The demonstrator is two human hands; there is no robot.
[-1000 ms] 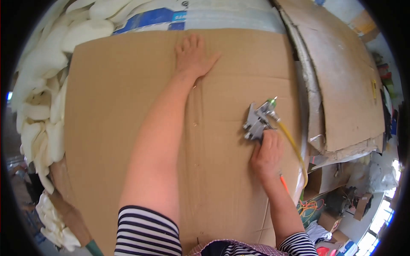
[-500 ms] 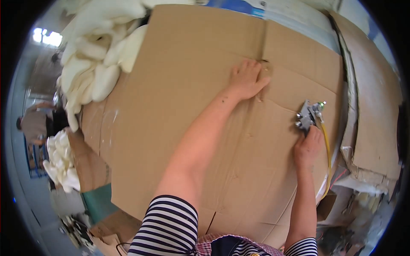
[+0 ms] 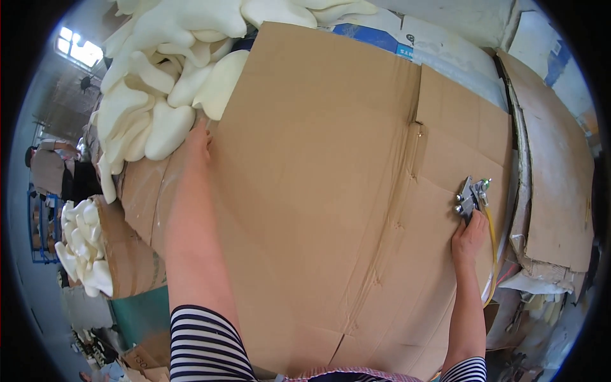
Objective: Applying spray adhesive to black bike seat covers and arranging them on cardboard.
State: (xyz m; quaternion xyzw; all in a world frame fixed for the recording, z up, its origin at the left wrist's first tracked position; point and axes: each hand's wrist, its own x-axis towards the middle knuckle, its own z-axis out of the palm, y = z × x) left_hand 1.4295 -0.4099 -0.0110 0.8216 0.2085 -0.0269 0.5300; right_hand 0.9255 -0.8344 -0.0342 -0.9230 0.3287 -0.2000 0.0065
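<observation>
A large brown cardboard sheet [image 3: 318,140] spreads in front of me, with creases and a flap at its right. At its left edge, my left hand [image 3: 205,137] is closed at the lower tip of a cream foam piece [image 3: 223,83]; the fingertips are partly hidden. More pale foam pieces [image 3: 168,130] are heaped just beyond that hand. Over the right part of the cardboard, my right hand [image 3: 470,232] is wrapped round the handle of a metal spray gun [image 3: 470,195]. A yellow hose [image 3: 492,254] runs from the gun down past my wrist.
Another cardboard sheet [image 3: 560,172] stands along the right side. On the left, a cardboard box [image 3: 130,248] has foam pieces piled by it. A person [image 3: 51,169] is farther off at the left, near a blue rack [image 3: 44,229]. A blue and white package [image 3: 366,35] lies beyond the sheet.
My left hand has moved from the middle of the cardboard leftward to the foam heap. My right hand has shifted slightly down and right with the spray gun. The view has shifted a little.
</observation>
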